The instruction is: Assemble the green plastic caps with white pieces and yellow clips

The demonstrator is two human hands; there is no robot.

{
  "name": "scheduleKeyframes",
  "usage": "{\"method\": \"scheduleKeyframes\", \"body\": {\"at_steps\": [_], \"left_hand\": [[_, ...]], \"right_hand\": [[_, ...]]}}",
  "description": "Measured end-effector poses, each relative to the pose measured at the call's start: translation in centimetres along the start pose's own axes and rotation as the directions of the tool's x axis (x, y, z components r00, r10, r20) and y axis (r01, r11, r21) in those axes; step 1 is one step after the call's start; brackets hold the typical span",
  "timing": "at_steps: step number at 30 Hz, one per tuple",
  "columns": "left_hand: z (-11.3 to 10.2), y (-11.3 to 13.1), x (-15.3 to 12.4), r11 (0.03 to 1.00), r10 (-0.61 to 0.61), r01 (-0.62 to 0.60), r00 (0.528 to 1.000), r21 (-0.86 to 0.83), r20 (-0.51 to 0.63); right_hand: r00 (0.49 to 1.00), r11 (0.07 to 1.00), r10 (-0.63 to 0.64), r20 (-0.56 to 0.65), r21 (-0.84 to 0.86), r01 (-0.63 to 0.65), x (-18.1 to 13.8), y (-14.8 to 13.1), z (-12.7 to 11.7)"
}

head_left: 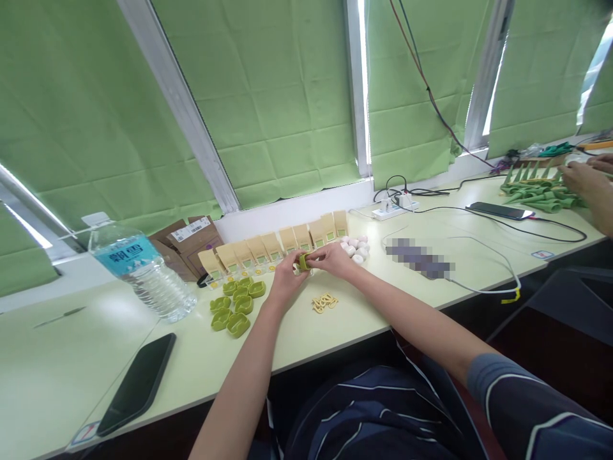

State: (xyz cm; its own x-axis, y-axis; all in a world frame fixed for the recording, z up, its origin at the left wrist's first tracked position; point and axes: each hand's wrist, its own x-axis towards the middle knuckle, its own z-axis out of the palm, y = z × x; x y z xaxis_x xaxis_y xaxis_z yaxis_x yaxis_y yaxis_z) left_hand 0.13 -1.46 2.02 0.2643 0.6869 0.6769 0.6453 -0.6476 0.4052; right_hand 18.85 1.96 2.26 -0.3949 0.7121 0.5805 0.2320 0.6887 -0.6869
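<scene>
My left hand and my right hand meet over the pale green table, fingers pinched together on one small green plastic piece. Several more green ring-shaped pieces lie to the left of my hands. A small heap of yellow loops sits just in front of them. A row of tan paper packets stands behind my hands, and several white round pieces lie to the right of it.
A water bottle lies at the left, a black phone near the front edge. Brown cardboard leans by the window. A power strip, cables and another phone lie at the right, where another person's hands handle green cones.
</scene>
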Motion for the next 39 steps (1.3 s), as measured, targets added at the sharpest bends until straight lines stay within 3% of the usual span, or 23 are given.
{"method": "scheduleKeyframes", "body": {"at_steps": [9, 27, 39], "left_hand": [[-0.01, -0.23, -0.23, 0.999, 0.024, -0.025, 0.999, 0.030, 0.022], [-0.07, 0.40, 0.11, 0.998, -0.057, 0.057, 0.998, 0.011, -0.030], [-0.21, -0.11, 0.01, 0.992, -0.116, 0.119, 0.987, 0.026, -0.107]], "right_hand": [[1.000, 0.996, 0.008, -0.005, 0.088, -0.008, -0.04, 0.53, 0.42], [1.000, 1.000, -0.015, -0.010, 0.002, 0.015, 0.30, 0.93, 0.37], [0.990, 0.996, 0.015, -0.139, -0.082, -0.026, 0.53, 0.92, 0.02]]}}
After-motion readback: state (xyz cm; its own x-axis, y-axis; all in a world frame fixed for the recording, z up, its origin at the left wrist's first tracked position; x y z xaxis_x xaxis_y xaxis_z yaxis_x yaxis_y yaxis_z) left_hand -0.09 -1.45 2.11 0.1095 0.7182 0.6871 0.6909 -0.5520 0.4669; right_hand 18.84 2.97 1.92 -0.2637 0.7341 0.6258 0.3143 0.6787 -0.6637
